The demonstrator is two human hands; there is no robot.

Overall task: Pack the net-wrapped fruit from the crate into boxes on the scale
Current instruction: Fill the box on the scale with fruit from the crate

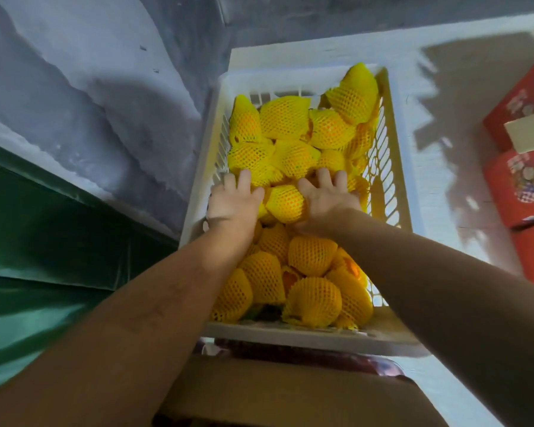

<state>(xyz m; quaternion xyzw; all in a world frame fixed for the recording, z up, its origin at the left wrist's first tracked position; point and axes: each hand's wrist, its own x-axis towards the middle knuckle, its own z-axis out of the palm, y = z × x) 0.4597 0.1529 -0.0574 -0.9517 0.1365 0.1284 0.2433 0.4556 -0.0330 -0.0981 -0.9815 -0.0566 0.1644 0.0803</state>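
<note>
A white plastic crate (395, 143) holds several fruits in yellow foam nets, piled close together. Both my hands are down in the middle of the pile. My left hand (233, 201) lies over a net-wrapped fruit (253, 163) by the crate's left wall, its fingers curled down round it. My right hand (327, 198) covers another fruit (356, 183) to the right, fingers bent into the pile. One wrapped fruit (285, 203) sits between the two hands and touches both.
A brown cardboard box (259, 392) lies just below the crate's near rim. Red printed cartons (524, 180) are stacked at the right edge. A green sheet (43, 241) and a grey wall bound the left. Pale floor shows right of the crate.
</note>
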